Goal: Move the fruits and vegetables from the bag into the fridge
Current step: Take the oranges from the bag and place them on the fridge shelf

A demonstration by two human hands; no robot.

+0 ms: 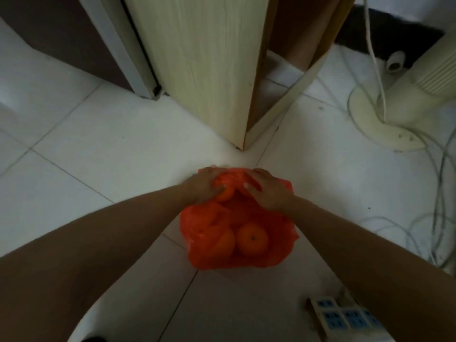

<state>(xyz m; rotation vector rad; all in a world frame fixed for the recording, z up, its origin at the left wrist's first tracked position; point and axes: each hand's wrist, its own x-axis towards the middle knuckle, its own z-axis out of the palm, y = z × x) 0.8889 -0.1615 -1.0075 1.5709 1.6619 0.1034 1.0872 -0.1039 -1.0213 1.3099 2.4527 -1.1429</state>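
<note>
Open floor [111, 144] left, cabinet [209, 70] corner just ahead. The red bag [283, 233] sits on the floor, round oranges [251, 239] inside; left hand [204, 186] grip wraps one orange [225, 195] at its mouth, right hand [269, 191] clutches the plastic.

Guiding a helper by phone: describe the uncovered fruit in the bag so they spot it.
On the white tiled floor, before the corner of the pale wooden cabinet, lies an orange-red plastic bag. Inside sits a round orange fruit; unlike its neighbours, it lies fully bare, its dark stem dot facing up.
</note>
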